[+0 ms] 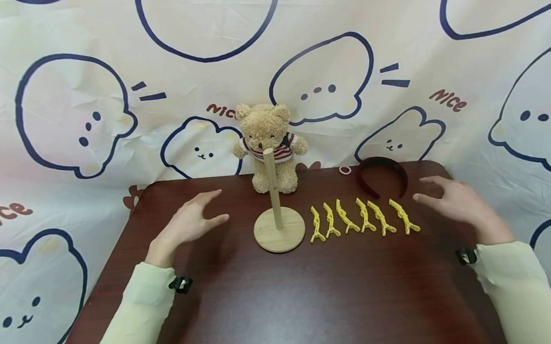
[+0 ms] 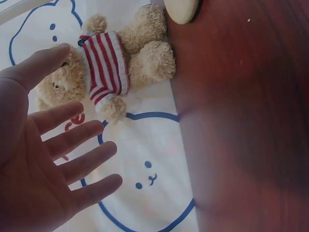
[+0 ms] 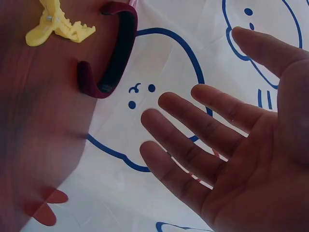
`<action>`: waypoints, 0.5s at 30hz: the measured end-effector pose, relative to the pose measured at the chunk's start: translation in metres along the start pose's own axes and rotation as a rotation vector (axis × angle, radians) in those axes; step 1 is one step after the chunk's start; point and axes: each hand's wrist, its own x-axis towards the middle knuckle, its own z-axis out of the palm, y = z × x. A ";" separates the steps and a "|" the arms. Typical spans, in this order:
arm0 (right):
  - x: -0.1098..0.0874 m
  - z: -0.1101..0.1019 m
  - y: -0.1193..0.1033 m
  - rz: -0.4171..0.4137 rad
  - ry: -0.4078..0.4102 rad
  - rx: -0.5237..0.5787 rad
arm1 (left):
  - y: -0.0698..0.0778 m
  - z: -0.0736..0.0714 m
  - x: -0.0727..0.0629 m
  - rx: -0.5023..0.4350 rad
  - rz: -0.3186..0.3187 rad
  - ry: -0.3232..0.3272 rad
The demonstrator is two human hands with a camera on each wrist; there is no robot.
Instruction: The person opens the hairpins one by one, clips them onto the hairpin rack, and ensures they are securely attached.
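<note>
The cloth point(image 1: 249, 82) at the back says "NICE" in red-brown letters. One "NICE" has its end tucked behind the teddy bear point(image 1: 258, 122), and another runs up to the left edge of the head view. The wooden stand point(image 1: 275, 204) is on the tabletop point(image 1: 285, 301), and its pole hides part of the bear's striped shirt. In the left wrist view, the thumb covers some of the bear's face, and the stand is mostly cut off. The left hand point(image 1: 185, 222) is left of the stand, fingers spread. The right hand point(image 1: 460, 203) has spread fingers too, near the dark red headband point(image 1: 382, 160). Six yellow clips point(image 1: 363, 213) lie in a row between stand and right hand. A small pink ring point(image 1: 340, 170) sits by the headband.
</note>
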 end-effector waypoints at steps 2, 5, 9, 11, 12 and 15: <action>0.000 0.002 0.001 -0.009 0.001 0.021 | 0.001 0.003 0.001 -0.014 0.012 0.001; -0.001 0.006 0.004 -0.022 0.007 0.044 | 0.002 0.007 0.003 -0.041 0.028 -0.008; -0.001 0.014 0.007 -0.022 0.022 0.069 | 0.002 0.015 0.007 -0.077 0.042 -0.014; -0.002 0.019 0.008 -0.019 0.026 0.077 | 0.003 0.020 0.008 -0.095 0.045 -0.010; -0.002 0.021 0.008 -0.017 0.026 0.081 | 0.003 0.023 0.008 -0.107 0.048 -0.008; -0.003 0.028 0.012 -0.022 0.014 0.090 | 0.005 0.032 0.009 -0.136 0.068 0.002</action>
